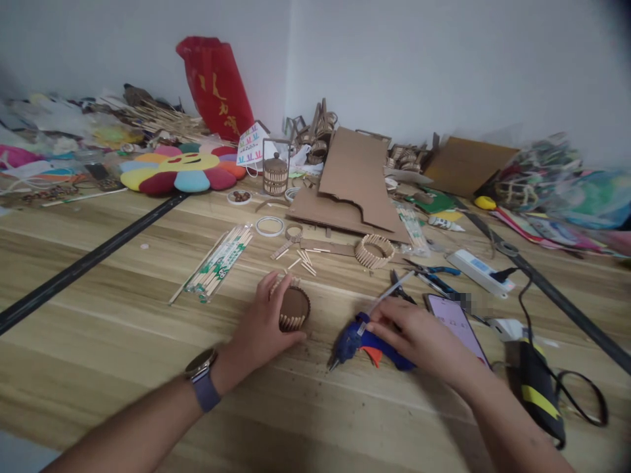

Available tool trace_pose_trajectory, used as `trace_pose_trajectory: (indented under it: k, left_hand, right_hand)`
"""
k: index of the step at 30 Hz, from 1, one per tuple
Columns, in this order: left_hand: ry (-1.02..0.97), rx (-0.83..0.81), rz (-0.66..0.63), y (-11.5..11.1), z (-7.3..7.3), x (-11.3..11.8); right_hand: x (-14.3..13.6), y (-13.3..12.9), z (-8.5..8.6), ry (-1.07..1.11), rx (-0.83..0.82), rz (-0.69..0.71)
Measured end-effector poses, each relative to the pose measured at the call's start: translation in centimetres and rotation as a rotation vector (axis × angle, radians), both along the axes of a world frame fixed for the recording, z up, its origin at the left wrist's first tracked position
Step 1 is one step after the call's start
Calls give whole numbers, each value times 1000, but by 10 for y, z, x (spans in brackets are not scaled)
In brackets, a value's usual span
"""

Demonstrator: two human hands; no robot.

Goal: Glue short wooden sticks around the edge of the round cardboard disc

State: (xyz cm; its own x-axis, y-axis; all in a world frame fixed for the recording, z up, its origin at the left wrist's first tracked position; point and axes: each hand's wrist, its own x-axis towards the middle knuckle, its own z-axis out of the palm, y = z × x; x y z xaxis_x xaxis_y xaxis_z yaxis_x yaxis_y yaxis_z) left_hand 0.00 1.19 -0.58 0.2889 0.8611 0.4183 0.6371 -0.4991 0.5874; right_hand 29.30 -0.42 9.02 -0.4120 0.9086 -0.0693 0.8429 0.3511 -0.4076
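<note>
My left hand [263,318], with a watch on its wrist, curls around the left side of a small round basket [296,307]. The basket has a brown cardboard base and short wooden sticks set upright along its rim; the fingers hide part of it. To the right, my right hand [414,332] has its fingers closed on the back of a blue glue gun [349,341]. The gun's nozzle points down and left, close to the tabletop, and its orange trigger shows underneath. A pale glue stick [390,293] sticks out of its rear end.
Cut sticks [306,263], a stick ring [374,252] and packaged sticks [219,263] lie beyond my hands. Cardboard sheets [352,177] stand farther back. Pliers [436,269], a phone [456,325], a power strip [480,271] and a black-yellow tool [539,394] lie on the right.
</note>
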Motion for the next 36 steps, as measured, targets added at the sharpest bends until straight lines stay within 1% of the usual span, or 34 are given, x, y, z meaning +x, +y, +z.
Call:
trace_pose_trajectory:
  k: [2, 4, 7, 10, 16, 21, 27, 29, 31, 36]
  left_hand:
    - [20, 5, 34, -1, 0, 4]
    - [34, 6, 64, -1, -1, 7]
    - [39, 7, 82, -2, -1, 9]
    - [33, 15, 75, -2, -1, 8]
    - [41, 8, 71, -2, 0, 8]
    - [54, 57, 79, -1, -3, 6]
    - [22, 123, 91, 0, -6, 6]
    - [16, 124, 85, 0, -6, 6]
    - [20, 122, 83, 0, -6, 7]
    - [43, 119, 83, -1, -6, 7]
  right_hand:
    - [17, -6, -6, -80, -63, -49]
    - [27, -11, -13, -125, -151, -69]
    - [27, -14, -23, -94, -244, -65]
    - [22, -15, -28, -43, -245, -51]
    - [25, -18, -27, 97, -274, -34]
    - [28, -18, -24, 233, -293, -52]
    - [18, -17, -21, 302, -180, -105]
    - [11, -16, -22, 331, -175, -123]
    - [4, -14, -28, 398, -203, -131]
    - [-10, -1, -49, 592, -288, -154]
